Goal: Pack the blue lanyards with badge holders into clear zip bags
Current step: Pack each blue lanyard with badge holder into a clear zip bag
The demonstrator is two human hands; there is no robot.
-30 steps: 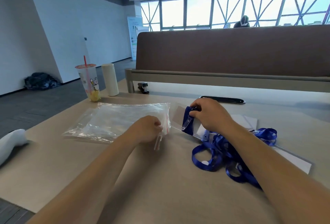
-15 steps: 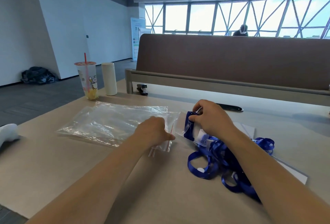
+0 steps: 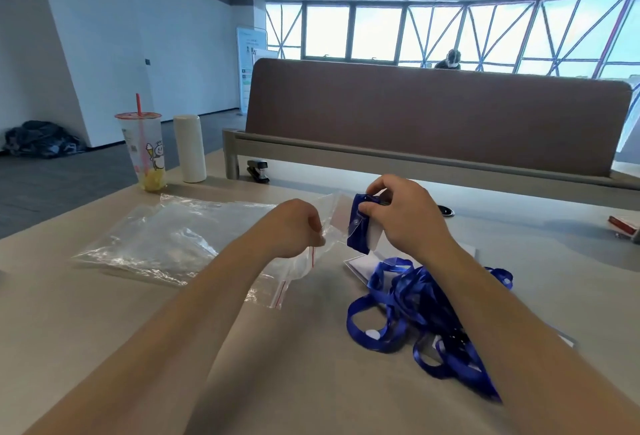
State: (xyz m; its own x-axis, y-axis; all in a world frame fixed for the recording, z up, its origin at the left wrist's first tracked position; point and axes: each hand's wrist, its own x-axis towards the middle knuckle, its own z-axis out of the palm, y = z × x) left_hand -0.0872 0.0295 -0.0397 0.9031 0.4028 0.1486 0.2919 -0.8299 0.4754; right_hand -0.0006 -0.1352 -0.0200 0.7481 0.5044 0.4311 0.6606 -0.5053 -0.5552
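My left hand (image 3: 298, 226) pinches the open mouth of a clear zip bag (image 3: 298, 270) with a red seal line, lifted a little off the beige table. My right hand (image 3: 401, 212) grips a folded blue lanyard with its badge holder (image 3: 358, 230) just right of the bag's mouth. A heap of blue lanyards (image 3: 415, 310) with badge holders lies under my right forearm. A stack of clear zip bags (image 3: 169, 237) lies flat to the left.
A drink cup with a red straw (image 3: 143, 150) and a white cylinder (image 3: 188, 148) stand at the back left. A black stapler (image 3: 258, 171) lies by the brown partition (image 3: 433, 115). A red item (image 3: 623, 225) sits at the right edge.
Both hands have risen off the table. The left hand has lifted one bag's mouth from the stack and the right hand has raised the folded lanyard next to it.
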